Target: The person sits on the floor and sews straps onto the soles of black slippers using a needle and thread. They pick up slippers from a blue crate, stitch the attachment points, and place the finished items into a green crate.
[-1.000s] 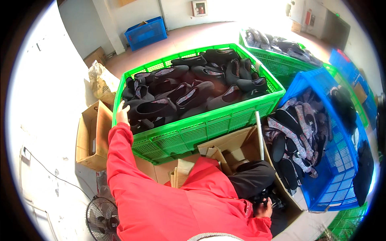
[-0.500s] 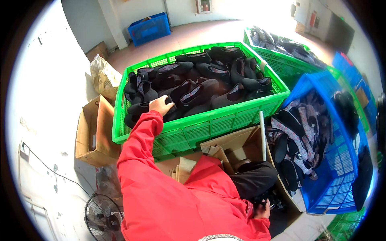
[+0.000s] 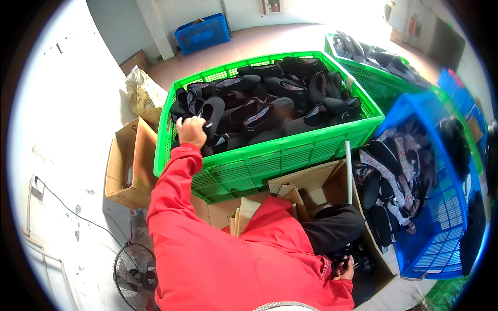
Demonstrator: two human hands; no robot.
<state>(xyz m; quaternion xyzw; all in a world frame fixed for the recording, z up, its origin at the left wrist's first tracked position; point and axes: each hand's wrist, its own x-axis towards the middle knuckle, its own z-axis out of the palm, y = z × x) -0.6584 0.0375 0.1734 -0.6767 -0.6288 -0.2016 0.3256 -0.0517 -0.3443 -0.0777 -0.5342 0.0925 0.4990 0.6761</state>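
My left hand point(image 3: 192, 132) reaches over the near left part of a green plastic crate point(image 3: 270, 153) heaped with black slip-on shoes with patterned linings. Its fingers are closed on a black shoe point(image 3: 211, 113), which stands tilted up among the others. Low on the right, my right hand point(image 3: 345, 268) rests with curled fingers beside dark items point(image 3: 358, 255) in a cardboard box point(image 3: 383, 272). Shadow and small size hide what it grips, if anything.
On the right a tilted blue crate point(image 3: 436, 243) holds shoes and patterned pieces. Another green crate point(image 3: 363, 75) of shoes stands behind. At left are an open cardboard box point(image 3: 127, 168), a fan point(image 3: 134, 274) and the white wall point(image 3: 67, 129). A blue bin point(image 3: 202, 35) sits far back.
My left hand has shifted slightly left within the crate, and a shoe beside it now stands tilted up. The whole view has moved a little. My right hand stays low in the box.
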